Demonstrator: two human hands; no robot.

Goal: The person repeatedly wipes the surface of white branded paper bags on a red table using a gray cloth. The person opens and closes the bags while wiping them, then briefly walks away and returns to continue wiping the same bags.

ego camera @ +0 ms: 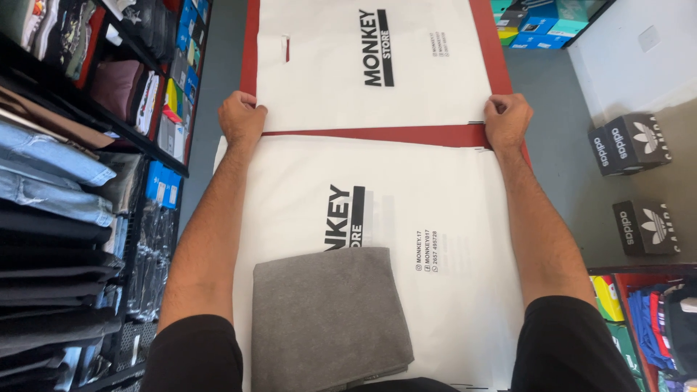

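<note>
My left hand (pixel 242 116) and right hand (pixel 507 118) are each pinched shut on 1 far corner of the near plastic bag (pixel 435 210). It seems thin, light, slippery. The folded grey cloth (pixel 327 316) lies on it, nearer to me.

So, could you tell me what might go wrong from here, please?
1. The left hand and right hand pinch only the far white bag's near corners; the thin plastic could slip or crease.
2. The folded grey garment lies on the near white bag, close to the table's near edge, and might slide off.
</note>
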